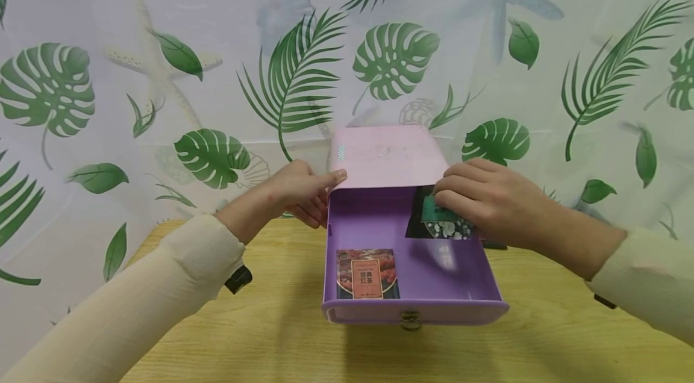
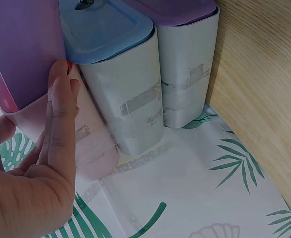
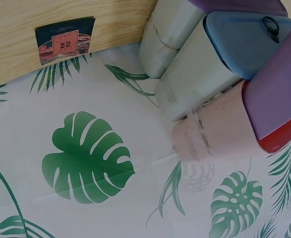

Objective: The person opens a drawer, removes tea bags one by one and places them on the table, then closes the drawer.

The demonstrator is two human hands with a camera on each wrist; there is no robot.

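A pink storage box point(image 1: 387, 157) stands with its purple drawer point(image 1: 444, 280) pulled out towards me. My left hand point(image 1: 303, 190) rests at the box's front left corner, thumb on the top edge and fingers extended along the side. Over the drawer's right rear part, my right hand point(image 1: 488, 202) pinches a dark tea packet point(image 1: 447, 229) with a green label and pale flowers, partly covered by the fingers. A red-labelled tea packet point(image 1: 367, 274) lies flat in the drawer's front left corner. In the right wrist view, my right hand is almost out of frame.
Below the pink box in the stack are a closed blue-fronted drawer point(image 2: 110, 29) and a closed purple-fronted one point(image 2: 172, 11). Another red-labelled packet point(image 3: 66, 43) lies on the wooden table point(image 1: 260, 335), right of the stack. A leaf-print cloth point(image 1: 217, 82) hangs behind.
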